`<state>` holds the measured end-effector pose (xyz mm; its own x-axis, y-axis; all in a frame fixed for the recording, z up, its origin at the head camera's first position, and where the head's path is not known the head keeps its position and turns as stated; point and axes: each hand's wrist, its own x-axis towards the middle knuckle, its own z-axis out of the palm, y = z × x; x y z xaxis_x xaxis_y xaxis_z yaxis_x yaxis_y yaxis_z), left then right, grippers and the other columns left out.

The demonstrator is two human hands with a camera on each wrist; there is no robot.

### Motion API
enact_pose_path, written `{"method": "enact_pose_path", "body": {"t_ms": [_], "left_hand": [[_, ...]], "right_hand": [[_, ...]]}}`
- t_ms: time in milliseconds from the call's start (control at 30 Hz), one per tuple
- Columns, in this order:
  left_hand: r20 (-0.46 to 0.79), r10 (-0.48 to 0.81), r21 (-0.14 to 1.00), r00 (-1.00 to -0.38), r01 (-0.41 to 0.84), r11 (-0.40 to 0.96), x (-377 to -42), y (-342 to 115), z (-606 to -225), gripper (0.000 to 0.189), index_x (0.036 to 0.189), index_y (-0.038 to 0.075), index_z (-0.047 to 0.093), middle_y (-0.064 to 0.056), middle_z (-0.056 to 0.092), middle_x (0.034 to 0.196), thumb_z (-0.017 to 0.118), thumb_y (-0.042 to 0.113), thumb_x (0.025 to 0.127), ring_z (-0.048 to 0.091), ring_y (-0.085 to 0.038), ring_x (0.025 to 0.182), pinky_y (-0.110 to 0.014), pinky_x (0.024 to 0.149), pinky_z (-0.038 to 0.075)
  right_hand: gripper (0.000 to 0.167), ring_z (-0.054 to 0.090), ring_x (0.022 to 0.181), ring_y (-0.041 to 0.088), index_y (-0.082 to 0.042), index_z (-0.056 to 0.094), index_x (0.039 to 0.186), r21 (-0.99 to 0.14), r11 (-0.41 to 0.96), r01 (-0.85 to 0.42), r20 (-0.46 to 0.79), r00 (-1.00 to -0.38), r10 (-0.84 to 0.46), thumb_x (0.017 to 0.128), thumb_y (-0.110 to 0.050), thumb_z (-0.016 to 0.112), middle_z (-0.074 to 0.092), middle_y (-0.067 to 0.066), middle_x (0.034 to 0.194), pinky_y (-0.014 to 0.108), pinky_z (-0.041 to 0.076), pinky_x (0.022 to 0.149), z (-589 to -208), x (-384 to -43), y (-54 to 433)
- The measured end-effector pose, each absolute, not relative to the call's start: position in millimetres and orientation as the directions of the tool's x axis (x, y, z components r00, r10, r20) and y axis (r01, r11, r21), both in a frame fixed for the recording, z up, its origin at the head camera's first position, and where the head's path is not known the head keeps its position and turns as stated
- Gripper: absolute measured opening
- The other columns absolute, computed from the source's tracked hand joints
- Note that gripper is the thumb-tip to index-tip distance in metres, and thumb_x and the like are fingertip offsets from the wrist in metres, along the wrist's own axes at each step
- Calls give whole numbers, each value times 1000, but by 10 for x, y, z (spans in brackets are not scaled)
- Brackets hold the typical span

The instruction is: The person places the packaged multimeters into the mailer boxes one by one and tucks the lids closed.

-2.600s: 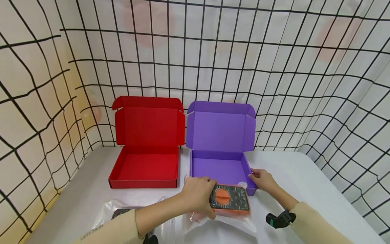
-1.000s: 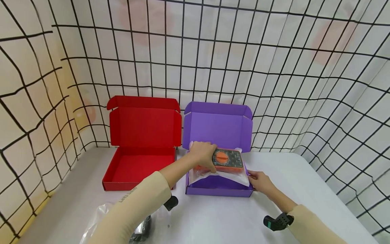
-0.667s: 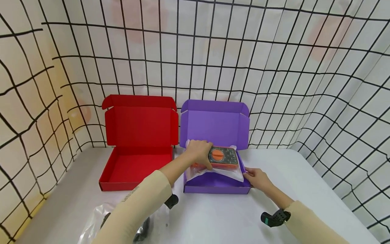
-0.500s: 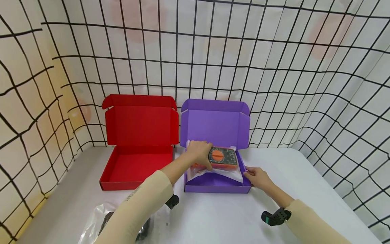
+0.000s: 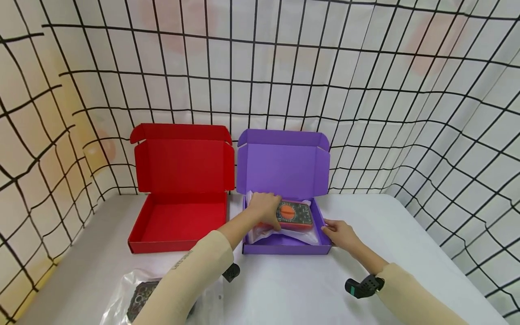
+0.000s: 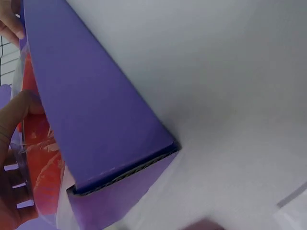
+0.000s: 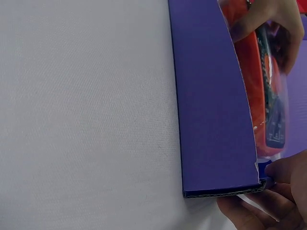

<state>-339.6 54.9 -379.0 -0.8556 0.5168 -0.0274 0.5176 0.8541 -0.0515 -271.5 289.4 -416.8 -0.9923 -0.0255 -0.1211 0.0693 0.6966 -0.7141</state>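
Observation:
An orange-and-black multimeter (image 5: pixel 298 214) in a clear plastic bag (image 5: pixel 302 238) lies inside the open purple box (image 5: pixel 284 250), dial facing up. My left hand (image 5: pixel 264 210) grips its left part, thumb on the near side and fingers over the far side. In the left wrist view, the orange casing (image 6: pixel 41 167) shows behind the box wall, with the hand around it. My right hand (image 5: pixel 341 234) pinches the box's right wall near the front corner. The right wrist view shows the thumb inside that wall and the fingers (image 7: pixel 240 211) outside it.
Left of the purple box stands an open red box (image 5: pixel 183 246), its lid upright. A dark item (image 5: pixel 142 298) in a clear bag lies at the table's (image 5: pixel 292 293) front left, partly behind my left sleeve. Black grid netting (image 5: pixel 284 81) over white sheeting surrounds the table.
My left hand has carried the bagged multimeter from before the purple box over its front wall, then lowered it inside. My right hand has kept hold of the right wall.

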Motion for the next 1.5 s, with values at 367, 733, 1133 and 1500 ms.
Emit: {"method": "enact_pose_path", "body": {"t_ms": [367,733,1133,1500], "left_hand": [[-29,527,-66,-850,527,847,-3397,588,-3853,81,119,18,55,2,61,107,77,61,55,58,-18,93,-36,70,47],[-48,523,-60,-851,525,849,-3417,645,-3894,84,121,18,55,1,62,106,77,63,54,58,-17,93,-35,69,46],[-66,526,-19,-848,528,849,-3414,601,-3923,70,111,19,58,3,62,98,78,59,57,57,-16,87,-35,69,45],[-110,508,61,-855,504,862,-3439,547,-4001,81,127,20,52,3,60,115,76,59,60,56,-15,100,-37,77,45]], "right_hand": [[44,66,86,24,10,42,130,-713,697,72,-125,-992,-26,93,-11,50,58,28,114,31,56,63,-4167,-2722,2882],[44,66,83,23,11,42,131,-715,695,77,-131,-991,-25,93,-11,50,58,29,114,31,55,62,-4172,-2722,2890],[44,65,86,23,10,41,131,-700,707,99,-156,-988,-16,93,-10,50,57,28,116,30,55,62,-4141,-2724,2872],[45,65,86,25,11,40,131,-707,702,92,-155,-988,-26,94,-11,51,57,29,116,32,55,62,-4116,-2718,2881]]}}
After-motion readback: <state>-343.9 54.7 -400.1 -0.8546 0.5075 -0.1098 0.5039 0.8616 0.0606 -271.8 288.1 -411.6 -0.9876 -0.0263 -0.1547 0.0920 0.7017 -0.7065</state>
